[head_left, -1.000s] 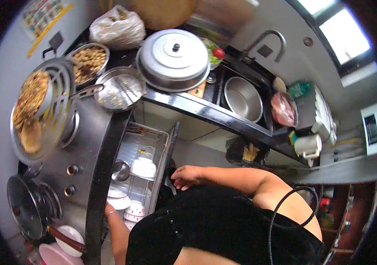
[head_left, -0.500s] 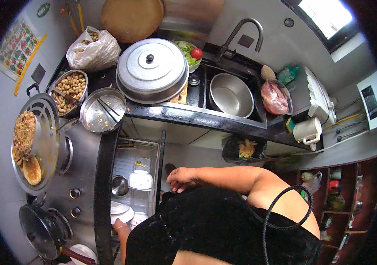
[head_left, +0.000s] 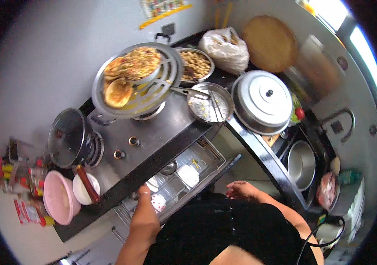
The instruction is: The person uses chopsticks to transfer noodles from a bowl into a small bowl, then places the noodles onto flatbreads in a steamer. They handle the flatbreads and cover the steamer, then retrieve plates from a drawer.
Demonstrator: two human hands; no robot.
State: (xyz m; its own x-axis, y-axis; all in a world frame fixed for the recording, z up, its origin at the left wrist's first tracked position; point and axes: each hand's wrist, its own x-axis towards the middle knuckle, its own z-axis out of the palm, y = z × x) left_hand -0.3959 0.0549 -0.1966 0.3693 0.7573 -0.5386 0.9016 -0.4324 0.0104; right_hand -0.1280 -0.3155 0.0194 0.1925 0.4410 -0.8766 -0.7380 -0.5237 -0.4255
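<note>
My left hand [head_left: 144,191] reaches into the pulled-out wire drawer [head_left: 180,194], at the edge of the white plates [head_left: 152,183]. Its fingers are mostly hidden and blurred, so whether they grip a plate cannot be told. Beside it in the drawer sit a white bowl with red dots [head_left: 158,202], another white bowl [head_left: 188,176] and a small metal bowl [head_left: 169,168]. My right hand [head_left: 242,190] hangs over the floor side of the drawer, fingers loosely curled and apart, with nothing in it.
On the stove top are a perforated steamer tray with flatbreads [head_left: 133,66], a dark pan [head_left: 69,138] and a pink basin [head_left: 60,198]. Along the counter stand a bowl of peanuts [head_left: 195,64], a shallow metal pan [head_left: 209,102], a lidded pot [head_left: 263,101] and a sink basin [head_left: 301,165].
The view has swung left, bringing the pink basin and red-topped jars into sight. My left hand stays by the plates; my right hand still hangs empty.
</note>
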